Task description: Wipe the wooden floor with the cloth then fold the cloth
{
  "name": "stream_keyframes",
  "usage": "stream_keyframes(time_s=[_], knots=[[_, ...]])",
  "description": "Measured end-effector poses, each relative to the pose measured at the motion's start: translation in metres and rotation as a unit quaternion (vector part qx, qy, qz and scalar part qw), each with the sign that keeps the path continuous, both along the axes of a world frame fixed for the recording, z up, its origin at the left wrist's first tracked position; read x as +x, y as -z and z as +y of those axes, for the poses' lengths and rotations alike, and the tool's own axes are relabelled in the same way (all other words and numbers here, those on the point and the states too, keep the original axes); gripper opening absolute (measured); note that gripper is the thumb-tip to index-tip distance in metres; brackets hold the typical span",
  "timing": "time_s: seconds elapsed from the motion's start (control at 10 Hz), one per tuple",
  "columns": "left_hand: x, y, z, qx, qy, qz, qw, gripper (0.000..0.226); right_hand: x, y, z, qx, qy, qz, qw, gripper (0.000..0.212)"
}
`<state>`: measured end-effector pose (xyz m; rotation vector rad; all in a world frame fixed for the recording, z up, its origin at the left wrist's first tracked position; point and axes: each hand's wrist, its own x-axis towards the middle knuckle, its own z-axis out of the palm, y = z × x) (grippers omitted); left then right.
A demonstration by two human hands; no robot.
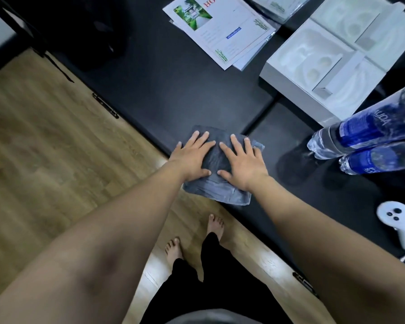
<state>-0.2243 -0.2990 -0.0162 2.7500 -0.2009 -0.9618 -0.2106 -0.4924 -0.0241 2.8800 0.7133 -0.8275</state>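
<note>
Currently the grey cloth (216,183) lies folded on the black worktop (173,90), at its edge nearest the wooden floor (45,148). Left hand (192,157) and right hand (243,164) both press flat on the cloth, fingers straight and spread, gripping nothing. Right of the cloth: two water bottles (365,136); beyond it, papers (220,29).

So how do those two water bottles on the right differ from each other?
The upper bottle looks larger in this view and shows more of itself, while the lower bottle looks smaller and is cut off sooner by the picture's edge. The upper bottle's blue label carries readable white letters; the lower bottle's print is too blurred to read. Both are clear plastic with blue labels, sit side by side on the black surface, and slant the same way.
</note>
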Motion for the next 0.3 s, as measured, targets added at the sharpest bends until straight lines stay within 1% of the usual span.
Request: stream_keyframes(time_s=[0.1,0.2,0.3], knots=[[-0.003,-0.001,0.003,-0.009,-0.010,-0.023,1.000,0.096,-0.004,-0.001,-0.001,0.006,0.010,-0.011,1.000,0.089],[-0.018,-0.006,0.008,-0.034,-0.032,-0.048,0.998,0.094,-0.017,-0.003,0.000,-0.025,-0.008,-0.001,1.000,0.093],[-0.029,-0.010,0.016,-0.043,-0.057,-0.061,0.996,0.092,-0.017,-0.010,0.009,-0.016,0.001,-0.003,1.000,0.093]])
